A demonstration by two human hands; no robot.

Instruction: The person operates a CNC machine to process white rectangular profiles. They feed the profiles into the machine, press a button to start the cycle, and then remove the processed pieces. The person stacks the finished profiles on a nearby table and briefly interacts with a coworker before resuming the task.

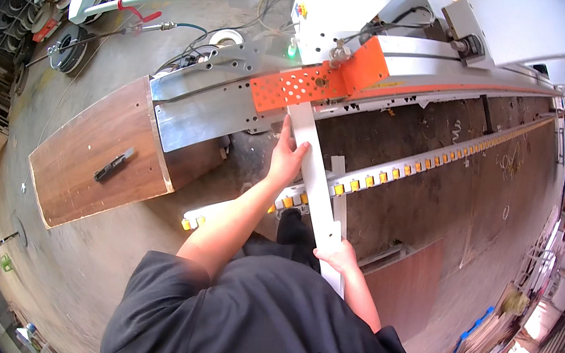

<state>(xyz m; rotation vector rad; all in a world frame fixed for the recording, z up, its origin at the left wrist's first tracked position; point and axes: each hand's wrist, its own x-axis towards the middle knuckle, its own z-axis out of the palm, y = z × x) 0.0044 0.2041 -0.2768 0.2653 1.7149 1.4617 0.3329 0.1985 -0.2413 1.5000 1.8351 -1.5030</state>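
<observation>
Your left hand presses flat on the white strip near the orange guard, while your right hand grips its near end, the strip lying across the roller rail.

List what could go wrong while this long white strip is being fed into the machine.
1. The left hand presses the long white strip close to the orange perforated guard; fingers might get drawn in.
2. The right hand grips only the near end, so the strip may skew off the yellow-roller rail.
</observation>
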